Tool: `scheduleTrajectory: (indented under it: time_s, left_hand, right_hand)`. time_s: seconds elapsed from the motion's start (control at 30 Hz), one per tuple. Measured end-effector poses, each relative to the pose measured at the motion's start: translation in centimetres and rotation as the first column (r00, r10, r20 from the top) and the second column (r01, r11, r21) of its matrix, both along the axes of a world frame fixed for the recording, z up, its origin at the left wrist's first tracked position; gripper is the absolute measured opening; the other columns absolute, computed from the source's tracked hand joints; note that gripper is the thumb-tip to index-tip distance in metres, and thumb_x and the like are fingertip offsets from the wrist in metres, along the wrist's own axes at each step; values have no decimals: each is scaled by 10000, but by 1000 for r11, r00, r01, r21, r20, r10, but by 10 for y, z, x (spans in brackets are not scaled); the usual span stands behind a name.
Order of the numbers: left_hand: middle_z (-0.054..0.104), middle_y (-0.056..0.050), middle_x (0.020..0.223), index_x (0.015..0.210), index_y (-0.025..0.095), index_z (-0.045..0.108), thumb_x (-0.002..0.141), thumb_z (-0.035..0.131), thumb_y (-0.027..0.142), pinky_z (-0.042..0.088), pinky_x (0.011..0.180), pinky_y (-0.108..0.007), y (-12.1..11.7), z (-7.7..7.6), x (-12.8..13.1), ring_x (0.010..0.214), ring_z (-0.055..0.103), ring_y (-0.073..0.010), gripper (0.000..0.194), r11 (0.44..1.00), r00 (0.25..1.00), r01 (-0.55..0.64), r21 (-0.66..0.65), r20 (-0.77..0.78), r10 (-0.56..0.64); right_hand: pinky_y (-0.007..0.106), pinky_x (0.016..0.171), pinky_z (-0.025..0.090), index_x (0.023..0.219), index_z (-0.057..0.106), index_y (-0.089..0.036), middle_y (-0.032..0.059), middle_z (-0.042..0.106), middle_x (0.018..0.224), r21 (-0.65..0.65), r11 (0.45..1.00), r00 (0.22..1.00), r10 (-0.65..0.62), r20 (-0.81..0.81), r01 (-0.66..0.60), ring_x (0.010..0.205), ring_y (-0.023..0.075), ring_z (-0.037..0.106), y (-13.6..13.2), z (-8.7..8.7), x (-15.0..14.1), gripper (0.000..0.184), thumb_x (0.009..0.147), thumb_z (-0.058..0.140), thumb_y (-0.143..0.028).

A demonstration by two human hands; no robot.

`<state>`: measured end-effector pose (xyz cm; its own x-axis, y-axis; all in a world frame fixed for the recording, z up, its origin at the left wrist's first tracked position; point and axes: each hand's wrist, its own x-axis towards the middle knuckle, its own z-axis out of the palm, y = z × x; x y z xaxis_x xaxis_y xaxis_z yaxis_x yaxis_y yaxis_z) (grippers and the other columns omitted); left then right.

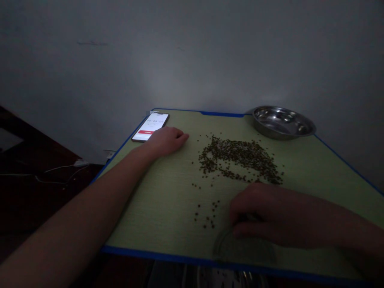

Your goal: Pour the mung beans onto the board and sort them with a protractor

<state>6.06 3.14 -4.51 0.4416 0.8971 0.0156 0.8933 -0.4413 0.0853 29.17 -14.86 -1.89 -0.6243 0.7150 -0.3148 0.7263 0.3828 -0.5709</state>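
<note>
A spread of small dark seeds or beans [240, 154] lies on the pale green tabletop [162, 200], with several strays scattered nearer the front. My right hand [255, 210] is curled low over the table, just in front of the pile and to the right of the strays. Its fingertips bend inward out of sight, so what they hold, if anything, is hidden. Beside the phone [151, 125] my left hand [168, 141] rests on the table, its fingers loosely closed and no object showing in them. The phone's lit screen shows a running timer and a red button.
A shiny metal bowl [282, 124] stands at the back right, near the wall [192, 60]. Under my right hand is a faint round shape [244, 250]. Below the front edge, a container with dark bits [222, 276] is partly visible. White cables [60, 169] lie at left.
</note>
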Motion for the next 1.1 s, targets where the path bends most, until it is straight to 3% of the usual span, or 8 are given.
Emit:
scheduleTrajectory:
  time_s: [0.17, 0.37, 0.7, 0.97, 1.1]
  left_hand:
    - [678, -85, 762, 783, 195, 683, 896, 302, 528, 347, 587, -311, 1, -1, -1, 664, 560, -192, 518, 1000, 1000, 15, 12, -5, -15]
    - [673, -75, 736, 777, 203, 681, 900, 312, 517, 340, 581, -309, 0, -1, 0, 645, 553, -183, 500, 1000, 1000, 6, 0, 5, -6]
    - [673, -82, 736, 801, 199, 697, 902, 311, 509, 337, 576, -317, -1, -2, 0, 651, 562, -194, 506, 1000, 1000, 9, 6, 11, -9]
    - [682, -79, 741, 789, 205, 694, 902, 308, 517, 348, 586, -312, 1, -4, -2, 664, 576, -192, 509, 1000, 999, 25, 16, 23, -26]
    - [696, -95, 785, 830, 203, 713, 901, 302, 515, 371, 620, -326, 2, -6, -2, 699, 596, -216, 521, 999, 999, 32, 14, 37, -33]
  right_hand:
    - [253, 629, 424, 832, 713, -209, 14, 686, 809, -39, 999, 1000, -14, -7, 13, 744, 160, 617, 1, 4, 4, 170, 863, 619, -347]
    - [258, 625, 418, 850, 716, -228, 8, 675, 794, 8, 997, 997, -81, -14, 81, 726, 158, 603, 5, 2, 13, 209, 885, 589, -389]
    - [230, 550, 343, 765, 678, -207, -18, 684, 711, 94, 991, 995, -86, -44, 90, 625, 116, 580, -2, -6, -19, 178, 889, 573, -281]
    - [247, 542, 362, 747, 664, -194, -8, 630, 648, 180, 964, 979, -204, 17, 198, 590, 130, 551, 27, -4, 21, 252, 903, 551, -357]
    - [257, 562, 366, 779, 670, -192, -2, 633, 668, 216, 954, 975, -220, 29, 209, 615, 138, 560, 32, -6, 22, 253, 917, 529, -349]
